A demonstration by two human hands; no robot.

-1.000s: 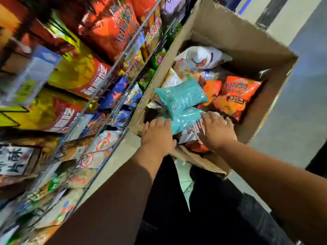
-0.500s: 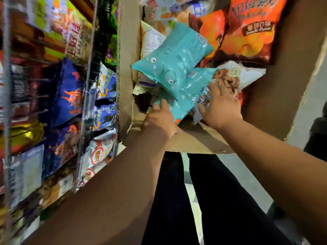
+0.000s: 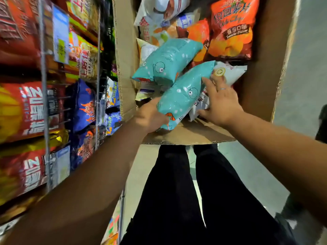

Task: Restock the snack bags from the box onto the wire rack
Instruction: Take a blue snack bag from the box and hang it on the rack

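Our left hand (image 3: 152, 116) grips the lower end of a puffy teal plastic snack bag with cartoon eyes (image 3: 184, 96), fingers curled round its bottom corner. The bag is tilted, with its lower end just over the near rim of the open brown cardboard box (image 3: 191, 136) and its upper end still among the other bags inside. Our right hand (image 3: 220, 101) is released, fingers straight and spread. It rests flat against the teal bag's right edge and on a white foil bag with a gold round mark (image 3: 230, 72) beside it. A second teal bag of the same kind (image 3: 168, 61) lies just behind the first, touching it. Deeper in the box sit a large orange crisp bag with pictured potato slices (image 3: 233, 30) and a pale white bag (image 3: 159, 13). To our left stands the grey metal wire rack (image 3: 44, 89), packed with red-and-yellow bags (image 3: 26, 110) and dark blue bags with flame print (image 3: 83, 105). Our black trousers (image 3: 177, 191) show below the box.
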